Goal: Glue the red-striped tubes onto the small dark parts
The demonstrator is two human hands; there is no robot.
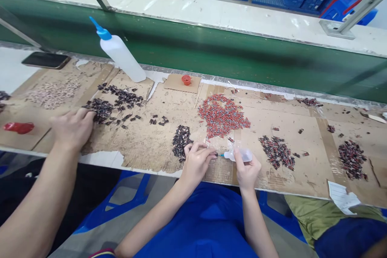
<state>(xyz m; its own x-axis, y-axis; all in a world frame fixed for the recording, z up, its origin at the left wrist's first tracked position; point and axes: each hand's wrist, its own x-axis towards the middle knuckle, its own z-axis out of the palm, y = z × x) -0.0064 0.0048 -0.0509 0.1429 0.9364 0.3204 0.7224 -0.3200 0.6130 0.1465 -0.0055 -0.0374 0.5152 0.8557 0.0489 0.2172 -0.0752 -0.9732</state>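
My left hand pinches a small black part between thumb and fingertips, just above the cardboard. In my right hand is a small translucent squeeze bottle, lying nearly level. Its thin blue-green tip points left and comes close to the black part; whether they touch I cannot tell. Beside my left hand lies a pile of small black parts. Beyond both hands spreads a large heap of small red parts with metal ends. To the right of my right hand is a pile of black-and-red pieces.
A co-worker's hand reaches into more black parts at left. Behind stand a large white bottle with a blue nozzle and a red cap on cardboard. A phone and a red bottle lie far left.
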